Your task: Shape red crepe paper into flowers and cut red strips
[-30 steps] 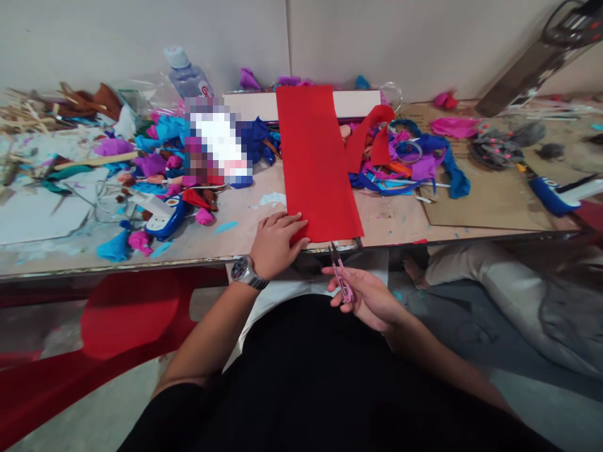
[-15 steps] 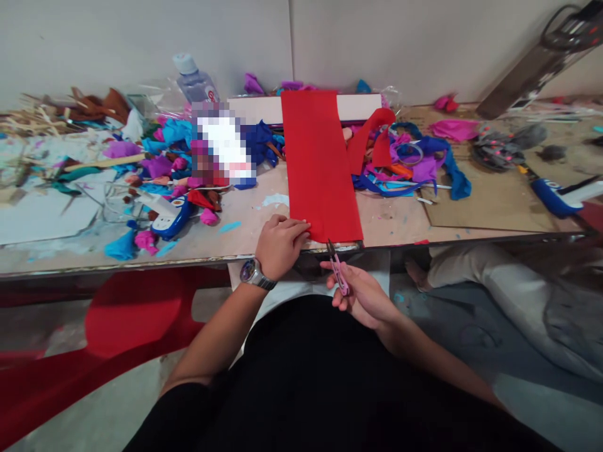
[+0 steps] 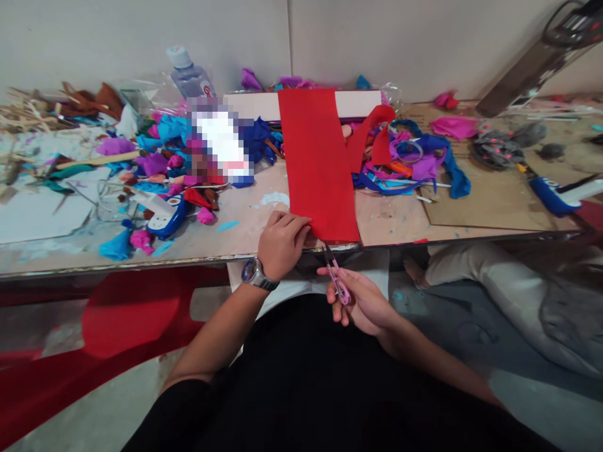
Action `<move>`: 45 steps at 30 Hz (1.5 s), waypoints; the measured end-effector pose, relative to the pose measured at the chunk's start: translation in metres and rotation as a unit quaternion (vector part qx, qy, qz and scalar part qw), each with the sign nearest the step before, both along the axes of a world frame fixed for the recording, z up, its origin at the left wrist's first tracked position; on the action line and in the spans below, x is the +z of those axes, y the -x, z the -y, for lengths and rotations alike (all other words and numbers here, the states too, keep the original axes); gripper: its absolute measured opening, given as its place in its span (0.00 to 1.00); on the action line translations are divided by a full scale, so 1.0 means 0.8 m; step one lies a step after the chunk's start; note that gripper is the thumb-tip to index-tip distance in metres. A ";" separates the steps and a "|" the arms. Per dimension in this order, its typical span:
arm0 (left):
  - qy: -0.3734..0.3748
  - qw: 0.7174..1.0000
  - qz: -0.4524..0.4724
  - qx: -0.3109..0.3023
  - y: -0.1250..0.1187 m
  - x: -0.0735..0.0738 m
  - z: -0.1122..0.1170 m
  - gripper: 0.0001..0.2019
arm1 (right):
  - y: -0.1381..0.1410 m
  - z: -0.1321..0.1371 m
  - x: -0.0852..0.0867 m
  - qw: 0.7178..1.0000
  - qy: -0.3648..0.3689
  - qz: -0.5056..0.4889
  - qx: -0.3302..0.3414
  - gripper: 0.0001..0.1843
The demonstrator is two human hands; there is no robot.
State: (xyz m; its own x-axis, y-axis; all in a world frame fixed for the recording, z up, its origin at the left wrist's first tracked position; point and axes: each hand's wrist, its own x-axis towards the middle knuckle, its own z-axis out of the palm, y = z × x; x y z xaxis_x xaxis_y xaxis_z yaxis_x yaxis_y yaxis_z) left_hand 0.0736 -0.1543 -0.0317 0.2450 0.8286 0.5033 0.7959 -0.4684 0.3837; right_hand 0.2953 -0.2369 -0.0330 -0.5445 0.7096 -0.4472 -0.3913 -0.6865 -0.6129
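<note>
A long strip of red crepe paper lies across the table, its near end at the front edge. At its lower left corner, my left hand is closed, with thumb and fingers pinching the paper's edge. My right hand holds small pink-handled scissors, their dark blades pointing up at the strip's near edge. The blade tips are at or just below that edge; whether they touch the paper I cannot tell. A curled red offcut lies just right of the strip.
Colourful paper scraps crowd the left, near a blue-and-white glue gun and a plastic bottle. Another glue gun lies beside a cardboard sheet at right. A red chair stands below left; another person's leg is at right.
The scissors have shifted slightly down and left, with the right hand's fingers a little more spread. My left hand stays on the paper's corner.
</note>
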 end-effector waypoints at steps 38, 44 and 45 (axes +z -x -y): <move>-0.002 0.997 0.015 -0.077 0.007 -0.011 0.017 0.22 | -0.003 -0.011 -0.015 0.999 -0.006 -0.030 -0.023 0.21; 0.017 0.996 0.020 -0.083 0.008 -0.009 0.015 0.18 | 0.000 -0.012 -0.017 0.999 -0.019 -0.025 -0.007 0.23; 0.016 0.996 0.022 -0.086 0.008 -0.009 0.015 0.18 | 0.000 -0.012 -0.017 0.999 -0.020 -0.026 -0.006 0.23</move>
